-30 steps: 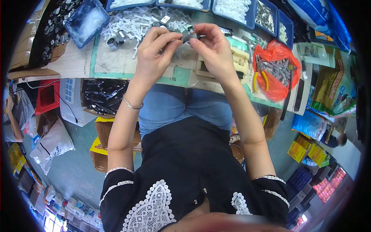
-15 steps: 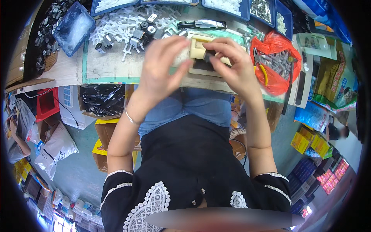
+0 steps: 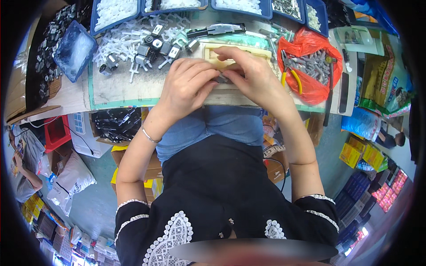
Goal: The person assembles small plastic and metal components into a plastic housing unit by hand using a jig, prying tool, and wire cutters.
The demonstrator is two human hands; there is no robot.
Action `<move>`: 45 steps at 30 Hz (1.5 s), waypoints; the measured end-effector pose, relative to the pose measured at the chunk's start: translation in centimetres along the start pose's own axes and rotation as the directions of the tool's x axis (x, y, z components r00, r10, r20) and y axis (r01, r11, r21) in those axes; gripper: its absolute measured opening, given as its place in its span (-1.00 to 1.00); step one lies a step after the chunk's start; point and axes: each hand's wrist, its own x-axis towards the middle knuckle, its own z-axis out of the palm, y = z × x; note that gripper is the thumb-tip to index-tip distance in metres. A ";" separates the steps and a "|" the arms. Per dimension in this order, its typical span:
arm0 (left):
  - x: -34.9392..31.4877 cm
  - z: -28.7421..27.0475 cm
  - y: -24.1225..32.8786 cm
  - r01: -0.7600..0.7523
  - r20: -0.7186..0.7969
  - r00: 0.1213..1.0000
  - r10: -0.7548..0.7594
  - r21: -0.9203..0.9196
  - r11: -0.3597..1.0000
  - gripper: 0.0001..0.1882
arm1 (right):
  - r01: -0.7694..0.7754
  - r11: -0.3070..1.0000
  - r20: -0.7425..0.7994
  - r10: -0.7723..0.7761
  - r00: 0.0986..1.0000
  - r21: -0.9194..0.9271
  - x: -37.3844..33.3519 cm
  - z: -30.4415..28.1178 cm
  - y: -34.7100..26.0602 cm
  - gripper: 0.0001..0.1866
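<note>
My left hand (image 3: 188,86) and my right hand (image 3: 252,74) meet above the table's near edge, fingers bent and fingertips together. Between the fingertips is a small dark part (image 3: 222,79), mostly covered, so its kind cannot be made out. Just beyond my hands lies a cream-coloured block-like fixture (image 3: 262,52) with a recess, partly hidden by my right hand. A long black-and-grey piece (image 3: 217,29) rests behind it. To the left of the fixture sits a heap of small black and silver parts (image 3: 153,46) against pale grey branched plastic pieces (image 3: 113,42).
Blue bins (image 3: 174,9) with white and metal small parts line the back. A red plastic bag (image 3: 317,42) of grey pieces stands right, with yellow-handled pliers (image 3: 291,73) on it. A blue tray (image 3: 75,51) sits left. Below are cartons (image 3: 153,168); another person (image 3: 26,164) is at far left.
My left hand has moved in to meet my right hand at the small dark part, which the right hand held over the fixture before. The view has shifted slightly.
</note>
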 end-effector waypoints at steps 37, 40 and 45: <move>16.5 1.6 -5.4 -0.223 0.165 0.970 0.178 0.316 0.922 -0.96 | -0.122 0.714 -0.352 -0.183 0.918 -0.689 7.9 -12.6 10.4 -0.90; 18.5 4.0 -6.6 -0.420 0.370 0.886 0.278 0.391 0.819 -0.92 | -0.085 0.800 -0.397 -0.200 0.896 -0.594 7.4 -12.7 10.3 -0.89; 19.0 4.2 -7.2 -0.466 0.381 0.866 0.323 0.383 0.797 -0.90 | -0.134 0.935 -0.488 -0.046 0.872 -0.327 5.6 -12.3 8.1 -0.88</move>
